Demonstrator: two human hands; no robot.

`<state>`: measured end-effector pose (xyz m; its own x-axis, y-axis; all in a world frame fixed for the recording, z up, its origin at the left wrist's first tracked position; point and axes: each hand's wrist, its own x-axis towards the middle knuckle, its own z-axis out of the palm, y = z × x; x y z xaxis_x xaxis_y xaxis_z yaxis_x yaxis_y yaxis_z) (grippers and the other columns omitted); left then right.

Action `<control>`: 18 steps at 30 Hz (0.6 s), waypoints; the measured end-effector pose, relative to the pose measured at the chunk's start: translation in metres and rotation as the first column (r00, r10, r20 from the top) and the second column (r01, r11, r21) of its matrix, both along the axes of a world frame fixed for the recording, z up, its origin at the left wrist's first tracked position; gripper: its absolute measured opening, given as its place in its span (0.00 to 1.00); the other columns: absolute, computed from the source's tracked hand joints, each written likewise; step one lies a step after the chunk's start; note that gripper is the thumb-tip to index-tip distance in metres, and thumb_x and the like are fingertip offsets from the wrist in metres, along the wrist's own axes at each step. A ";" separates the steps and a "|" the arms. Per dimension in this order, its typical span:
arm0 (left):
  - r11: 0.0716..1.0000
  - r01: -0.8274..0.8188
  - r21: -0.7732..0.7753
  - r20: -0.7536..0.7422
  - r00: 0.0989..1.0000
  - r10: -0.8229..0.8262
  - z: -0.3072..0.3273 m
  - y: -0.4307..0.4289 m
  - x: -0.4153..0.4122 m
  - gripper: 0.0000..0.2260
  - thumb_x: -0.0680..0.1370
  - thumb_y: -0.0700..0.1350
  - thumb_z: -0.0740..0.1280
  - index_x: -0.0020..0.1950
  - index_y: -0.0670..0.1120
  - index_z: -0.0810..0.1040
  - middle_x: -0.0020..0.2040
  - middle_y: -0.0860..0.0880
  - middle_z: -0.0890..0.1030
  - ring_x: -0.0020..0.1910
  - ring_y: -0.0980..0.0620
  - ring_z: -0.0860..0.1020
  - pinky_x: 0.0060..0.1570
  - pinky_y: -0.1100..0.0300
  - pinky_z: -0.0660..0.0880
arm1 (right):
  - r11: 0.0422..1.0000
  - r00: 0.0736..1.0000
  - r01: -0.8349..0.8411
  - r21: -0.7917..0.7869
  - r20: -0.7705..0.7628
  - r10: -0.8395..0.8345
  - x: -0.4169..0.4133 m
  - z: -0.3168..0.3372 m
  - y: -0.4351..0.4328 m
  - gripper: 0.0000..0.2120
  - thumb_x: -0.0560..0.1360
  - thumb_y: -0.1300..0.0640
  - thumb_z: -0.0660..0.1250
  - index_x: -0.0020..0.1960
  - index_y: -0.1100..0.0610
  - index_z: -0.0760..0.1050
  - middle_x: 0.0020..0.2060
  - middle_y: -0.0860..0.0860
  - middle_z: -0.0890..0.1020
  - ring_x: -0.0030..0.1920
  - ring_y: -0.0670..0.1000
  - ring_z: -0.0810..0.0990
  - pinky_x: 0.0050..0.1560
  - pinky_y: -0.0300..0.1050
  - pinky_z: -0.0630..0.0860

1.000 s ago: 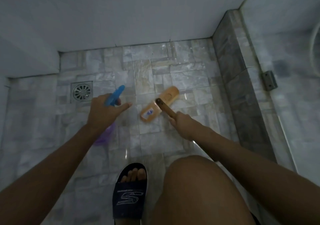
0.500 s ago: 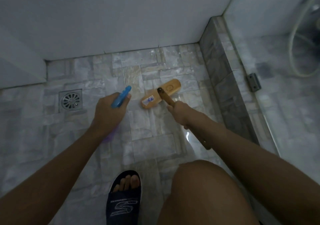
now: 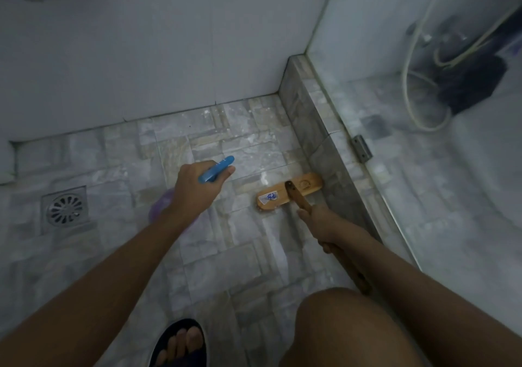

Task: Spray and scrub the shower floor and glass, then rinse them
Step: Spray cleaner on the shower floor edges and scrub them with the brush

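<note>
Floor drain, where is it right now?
In the head view, the floor drain is set in the tiles at far left, left of the left hand holding the spray bottle.

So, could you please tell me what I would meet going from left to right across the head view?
Floor drain → blue spray bottle, held in the left hand → wooden scrub brush → metal hinge → shower hose.

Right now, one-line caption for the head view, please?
Left hand holds a spray bottle; right hand grips a wooden brush on the tiled shower floor.
</note>
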<state>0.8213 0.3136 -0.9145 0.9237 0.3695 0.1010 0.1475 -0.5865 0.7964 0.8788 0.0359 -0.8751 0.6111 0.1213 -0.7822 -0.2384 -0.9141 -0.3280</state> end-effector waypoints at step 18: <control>0.994 -0.110 -0.014 0.158 0.981 0.111 -0.005 0.040 0.010 0.16 0.82 0.49 0.66 0.38 0.42 0.71 0.31 0.46 0.70 0.28 0.49 0.66 0.31 0.55 0.65 | 0.996 0.992 0.034 0.087 0.122 -0.044 0.100 -0.027 0.080 0.09 0.83 0.63 0.58 0.47 0.52 0.72 0.43 0.67 0.81 0.36 0.64 0.83 0.33 0.61 0.82</control>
